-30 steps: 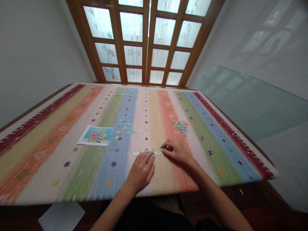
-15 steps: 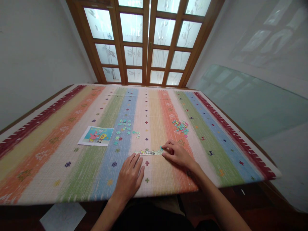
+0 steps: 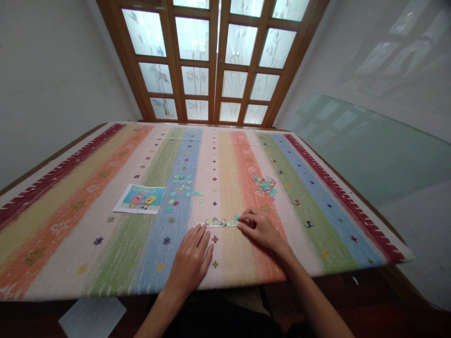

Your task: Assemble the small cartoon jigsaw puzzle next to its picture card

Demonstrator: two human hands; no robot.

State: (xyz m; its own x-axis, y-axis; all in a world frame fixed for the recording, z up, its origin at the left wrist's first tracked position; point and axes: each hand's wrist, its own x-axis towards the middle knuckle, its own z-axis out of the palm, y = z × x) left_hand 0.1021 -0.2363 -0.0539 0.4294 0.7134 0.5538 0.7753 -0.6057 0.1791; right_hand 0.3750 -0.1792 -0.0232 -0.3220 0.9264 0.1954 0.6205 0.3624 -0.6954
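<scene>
A narrow strip of joined jigsaw puzzle pieces (image 3: 221, 224) lies on the striped tablecloth in front of me. My left hand (image 3: 190, 253) rests flat and open, its fingertips touching the strip's left end. At the right end, my right hand (image 3: 259, 227) has its thumb and index finger curled in a pinch around a teal puzzle piece (image 3: 236, 217), which sits against the strip's upper edge. The fingertips partly cover that piece.
Loose teal puzzle pieces (image 3: 182, 180) are scattered beyond my left hand. A heaped pile of pieces (image 3: 266, 186) lies farther out on the right. The cartoon reference picture (image 3: 141, 199) is on the left of the tablecloth (image 3: 246, 263).
The teal piece shows more clearly at the strip's right end, as my right fingertips have shifted slightly right. My left hand stays nearly in place.
</scene>
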